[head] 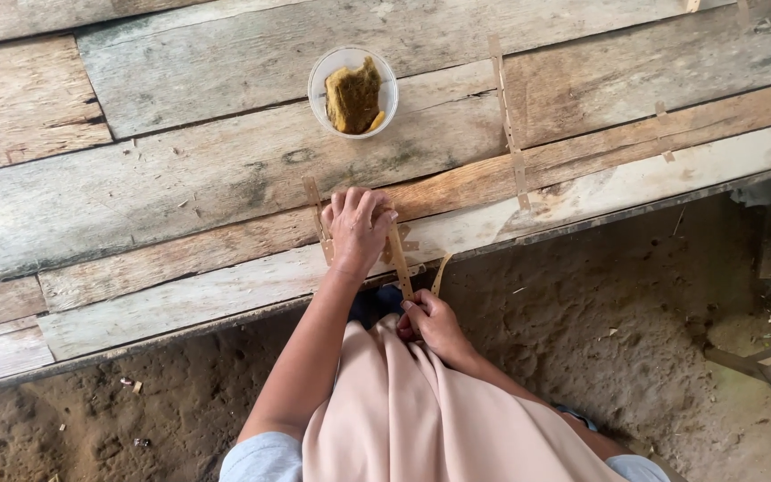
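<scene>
My left hand (356, 230) lies palm down, fingers together and pressed flat, on a small frame of thin wooden strips (318, 212) at the near edge of a weathered plank platform (180, 187). The hand covers the middle of the frame; one strip shows past the fingers on the left, another on the right, running down toward the platform's edge.

My right hand (435, 323) sits lower, just off the edge, its fingers pinched shut on the bottom end of a narrow wooden strip (401, 263) that leans up against the planks beside the left wrist. A second, slightly curved strip (440, 275) stands just to its right, near the same hand; I cannot tell whether the fingers touch it.

Beyond the left hand, farther across the boards, stands a clear plastic cup (352, 92) holding a brownish-yellow lump. To the right of the cup, a long ladder-like piece of thin strips (508, 125) lies flat across several planks, well apart from both hands, with more strip work near the platform's far right side.

Below the platform's edge I see bare packed dirt (600, 321). A pale pink garment (403, 411) fills the bottom centre, between my forearms.
</scene>
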